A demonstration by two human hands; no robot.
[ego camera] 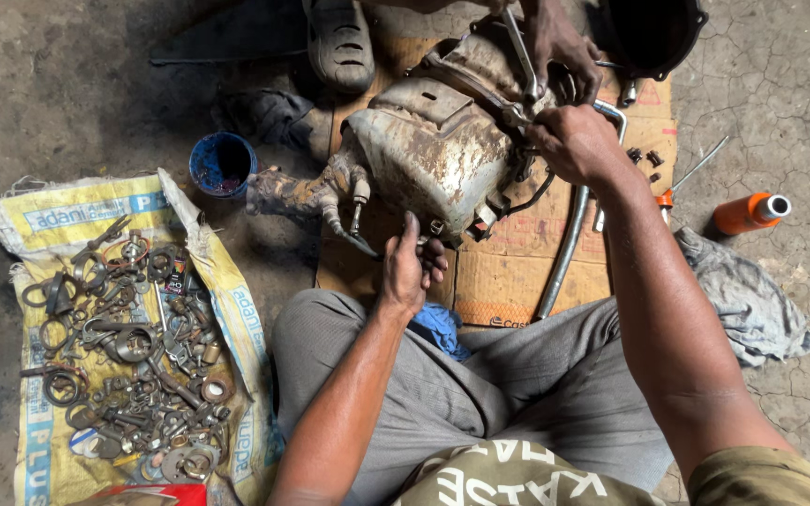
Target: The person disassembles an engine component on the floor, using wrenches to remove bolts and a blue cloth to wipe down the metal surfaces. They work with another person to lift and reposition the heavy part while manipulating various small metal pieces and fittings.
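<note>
Person is sitting on floor; left hand (pixel 412 267) is pinching a small fastener at lower edge of rusty engine casing (pixel 433 155), frame centre; right hand (pixel 569 141) is clenching a wrench (pixel 521 58) upper right; bolt-loosening step, steady counter-hold seems needed.

head cam | worn on seated person's head | faces steeply down past lap to floor | close, arm's reach | only view, nothing shared

Rusty matt metal housing (pixel 433 155); cardboard sheet (pixel 508 272); woven plastic sack (pixel 49 215); cracked concrete floor (pixel 780 75)
</note>
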